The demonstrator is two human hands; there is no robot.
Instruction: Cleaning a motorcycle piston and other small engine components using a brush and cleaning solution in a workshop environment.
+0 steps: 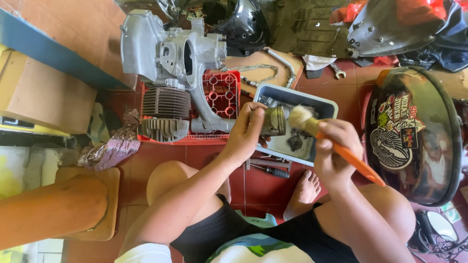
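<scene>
Red floor tiles (253,180) carry a workshop clutter: an engine case (170,53) on a red crate (222,92), screwdrivers (268,168), a stickered tank (414,136). Above a grey tray (321,104), the left hand (248,129) has its fingers clamped round a piston (274,121), its axis lying roughly level, crown toward the right. The right hand (334,146) grips an orange-handled brush (312,124), bristles at the crown. Rigid, probably oily metal; the skirt looks the safest hold.

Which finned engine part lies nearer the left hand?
The lower finned cylinder head, beside the crate's front edge; the ribbed cylinder sits farther back from the left hand.
</scene>
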